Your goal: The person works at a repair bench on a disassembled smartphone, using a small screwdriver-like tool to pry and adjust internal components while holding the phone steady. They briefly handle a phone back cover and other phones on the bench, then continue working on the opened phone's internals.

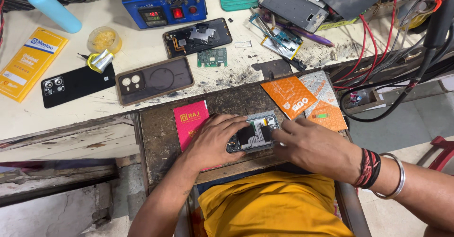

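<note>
Looking down from the head camera, both hands meet over an opened phone (253, 134) that lies on a dark, worn work board (161, 137) pulled out in front of the bench. The left hand (215, 140) is curled over the phone's near-left end, fingers bent and pressing it flat, seemingly so it cannot slide. The right hand (314, 147) comes in from the other side with its fingers drawn together at the phone's right edge; whether they pinch some small part or tool I cannot tell, since the tips are hidden against the frame.

Just left of the phone, partly under the left wrist, lies a pink booklet (189, 121). Just beyond the phone's far-right corner sit orange packets (302, 100), kept within easy reach.

Farther beyond the phone, on the pale bench top (142, 48), spare pieces are spread flat: a brown phone case (155, 80), a black back cover (75, 85) to its left, another stripped phone (197, 37) and a small green circuit board (212, 57). A blue power supply (163, 1) stands at the back edge, with a light blue bottle (53, 9) far to the left and a yellow packet (28, 62) below it. Red and black cables (378, 57) trail off well to the phone's right.
</note>
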### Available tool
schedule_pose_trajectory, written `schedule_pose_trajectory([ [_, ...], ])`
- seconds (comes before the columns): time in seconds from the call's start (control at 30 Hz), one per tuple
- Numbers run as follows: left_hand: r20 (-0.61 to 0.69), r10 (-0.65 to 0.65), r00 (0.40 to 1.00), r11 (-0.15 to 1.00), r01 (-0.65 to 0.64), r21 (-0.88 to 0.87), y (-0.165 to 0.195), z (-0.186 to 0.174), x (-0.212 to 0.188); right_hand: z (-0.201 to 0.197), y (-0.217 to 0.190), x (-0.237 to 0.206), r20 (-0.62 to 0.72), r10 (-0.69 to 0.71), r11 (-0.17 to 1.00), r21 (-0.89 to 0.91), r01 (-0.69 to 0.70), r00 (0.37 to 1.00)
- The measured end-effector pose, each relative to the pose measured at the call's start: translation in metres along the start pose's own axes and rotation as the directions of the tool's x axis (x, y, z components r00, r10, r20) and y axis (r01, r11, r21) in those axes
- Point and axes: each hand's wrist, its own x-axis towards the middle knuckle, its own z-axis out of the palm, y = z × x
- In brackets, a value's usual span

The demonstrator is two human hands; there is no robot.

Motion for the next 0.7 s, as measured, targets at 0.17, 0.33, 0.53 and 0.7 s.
schedule_pose_trajectory([
  [0.17, 0.043, -0.045, 0.998, 0.999, 0.044, 0.033, -0.0003, 0.0008, 0.0012, -0.0012, 0.0022, 0.0015, 0.066, 0.056, 0.995, -0.083, -0.051, 0.996],
  [0.33, 0.055, -0.046, 0.997, 0.999, 0.044, 0.032, -0.0016, 0.0019, 0.0002, -0.0033, 0.004, 0.0028, 0.057, 0.087, 0.989, -0.128, -0.08, 0.995],
  [0.53, 0.006, 0.029, 1.0, 0.999, -0.029, 0.043, -0.0058, 0.0063, 0.0014, -0.0073, 0.0035, 0.0048, 0.027, 0.088, 0.978, -0.191, -0.081, 0.996],
  [0.7, -0.045, 0.088, 0.995, 0.993, -0.084, 0.084, -0.0004, 0.0037, 0.0007, -0.0076, 0.0038, 0.0013, -0.032, 0.104, 0.982, -0.152, -0.107, 0.994],
])
